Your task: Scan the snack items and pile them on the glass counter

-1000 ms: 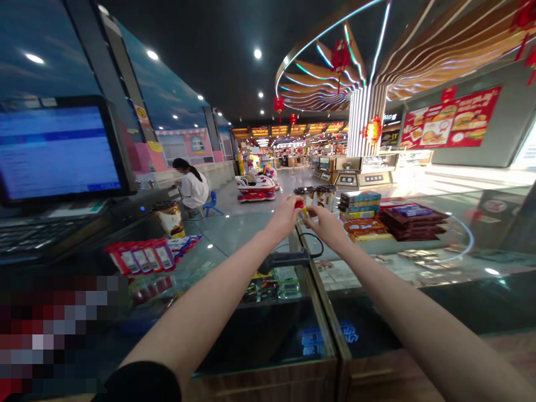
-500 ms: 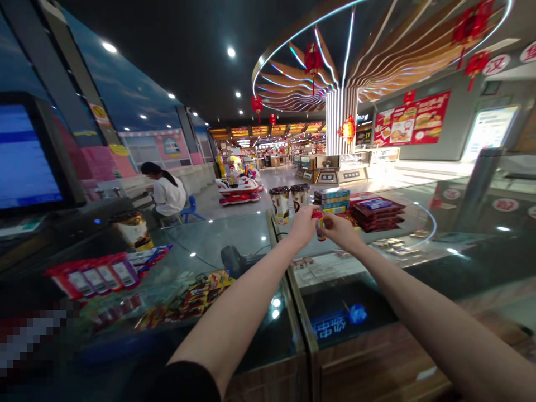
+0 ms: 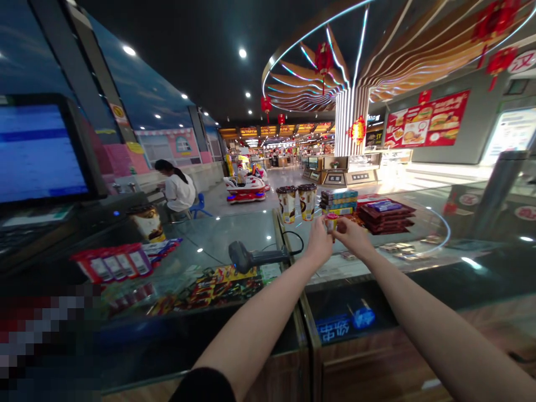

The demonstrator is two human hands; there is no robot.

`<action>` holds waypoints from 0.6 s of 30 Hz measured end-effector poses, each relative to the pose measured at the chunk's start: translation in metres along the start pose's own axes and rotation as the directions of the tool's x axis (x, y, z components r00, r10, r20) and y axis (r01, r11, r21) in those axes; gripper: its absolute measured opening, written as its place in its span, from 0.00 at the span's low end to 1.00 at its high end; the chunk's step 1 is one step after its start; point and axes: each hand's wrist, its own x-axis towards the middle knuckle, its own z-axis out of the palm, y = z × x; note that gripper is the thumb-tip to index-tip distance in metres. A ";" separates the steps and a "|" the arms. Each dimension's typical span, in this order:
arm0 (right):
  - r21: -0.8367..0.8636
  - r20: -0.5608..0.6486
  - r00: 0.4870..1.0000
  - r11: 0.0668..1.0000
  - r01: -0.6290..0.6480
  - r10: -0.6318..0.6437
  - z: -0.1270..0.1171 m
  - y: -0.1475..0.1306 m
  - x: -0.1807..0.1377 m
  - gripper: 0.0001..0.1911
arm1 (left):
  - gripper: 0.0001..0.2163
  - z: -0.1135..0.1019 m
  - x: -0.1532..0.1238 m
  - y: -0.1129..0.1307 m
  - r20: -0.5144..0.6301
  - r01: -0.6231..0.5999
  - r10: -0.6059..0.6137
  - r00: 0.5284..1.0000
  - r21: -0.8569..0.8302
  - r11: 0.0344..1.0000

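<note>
Both of my hands meet over the glass counter (image 3: 419, 262), fingers closed around a small red-and-yellow item (image 3: 332, 219) with a red top. Its exact kind is too small to make out. My left hand (image 3: 320, 244) grips it from the left, and my right hand (image 3: 354, 235) pinches it from the right. Just behind them are stacked small boxes (image 3: 338, 200) in blue and yellow. Brown-red packets (image 3: 387, 218) lie in a pile to the right. Two lidded cups (image 3: 287, 204) stand to the left of the boxes.
A black handheld scanner (image 3: 251, 258) with a cable lies left of my hands. Farther left are red and purple packets (image 3: 113, 263), another lidded cup (image 3: 146, 224) and a monitor (image 3: 42, 151). A person (image 3: 178, 190) sits beyond the counter, near a kiddie ride (image 3: 247, 187).
My view has turned slightly left, so the surroundings sit farther right. Both hands have come down a little, still holding the small item. More of the scanner and its cable shows.
</note>
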 end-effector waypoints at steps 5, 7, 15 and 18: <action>0.018 0.021 1.000 1.000 0.014 -0.014 0.004 0.007 0.001 0.14 | 0.27 0.010 -0.010 -0.011 -0.005 0.044 -0.044 0.999 -0.084 0.996; 0.005 0.022 1.000 1.000 0.011 -0.011 0.005 0.009 0.002 0.14 | 0.27 0.011 -0.012 -0.013 0.011 0.053 -0.052 0.999 -0.090 0.995; 0.125 0.009 1.000 0.992 -0.024 0.023 0.012 0.007 0.003 0.17 | 0.27 0.010 -0.013 -0.015 0.025 0.066 -0.064 0.998 -0.076 0.995; 0.140 0.015 0.999 0.989 -0.042 0.041 0.012 0.004 0.002 0.16 | 0.27 0.007 -0.013 -0.012 0.032 0.064 -0.062 0.998 -0.068 0.996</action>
